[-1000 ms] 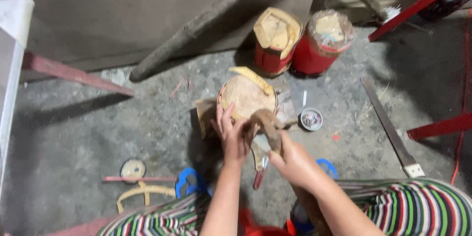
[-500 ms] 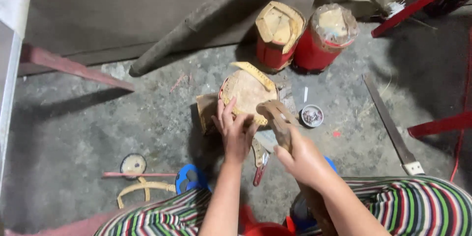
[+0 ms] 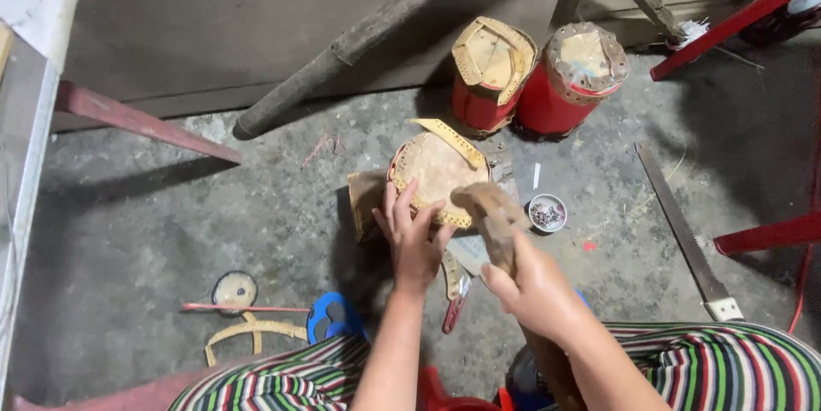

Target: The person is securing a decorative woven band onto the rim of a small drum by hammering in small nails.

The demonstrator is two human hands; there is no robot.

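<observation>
We see the drum (image 3: 438, 173) standing on the floor (image 3: 171, 231) between our knees, its tan skin face up, round, edged with a perforated strip that lifts loose at the far side. Our left hand (image 3: 413, 236) lies open, fingers spread on its near rim. Our right hand (image 3: 534, 287) grips the mallet (image 3: 494, 216), whose head touches the rim. Just beside it, a small tin (image 3: 547, 212) holds what look like tacks. Two red drums (image 3: 534, 77) stand behind.

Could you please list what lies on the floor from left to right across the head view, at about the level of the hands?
Small round disc → blue sandal → left hand → right hand → long flat blade → red frame leg.
</observation>
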